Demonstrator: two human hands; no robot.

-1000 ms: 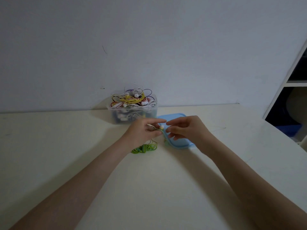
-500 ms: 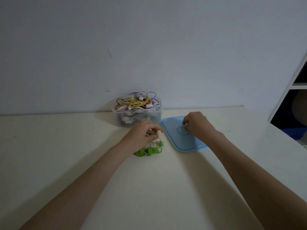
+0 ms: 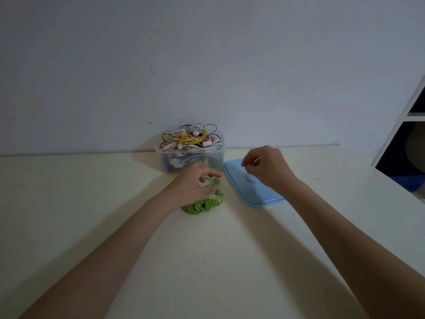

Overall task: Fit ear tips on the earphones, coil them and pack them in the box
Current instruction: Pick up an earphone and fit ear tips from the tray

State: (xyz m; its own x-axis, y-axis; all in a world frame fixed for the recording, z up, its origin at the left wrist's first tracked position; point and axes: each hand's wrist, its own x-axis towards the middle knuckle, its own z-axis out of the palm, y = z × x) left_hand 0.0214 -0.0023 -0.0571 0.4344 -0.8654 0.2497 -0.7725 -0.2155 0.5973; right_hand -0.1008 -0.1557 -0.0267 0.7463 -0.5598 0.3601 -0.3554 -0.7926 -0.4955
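Left grip (image 3: 195, 184) still pinches green earphones (image 3: 205, 204); right grip (image 3: 264, 166), fingers curled, has lifted off lid (image 3: 253, 194).

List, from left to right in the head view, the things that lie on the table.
Clear box full of earphones → green coiled earphones, held by the left hand → blue lid, with the right hand above it.
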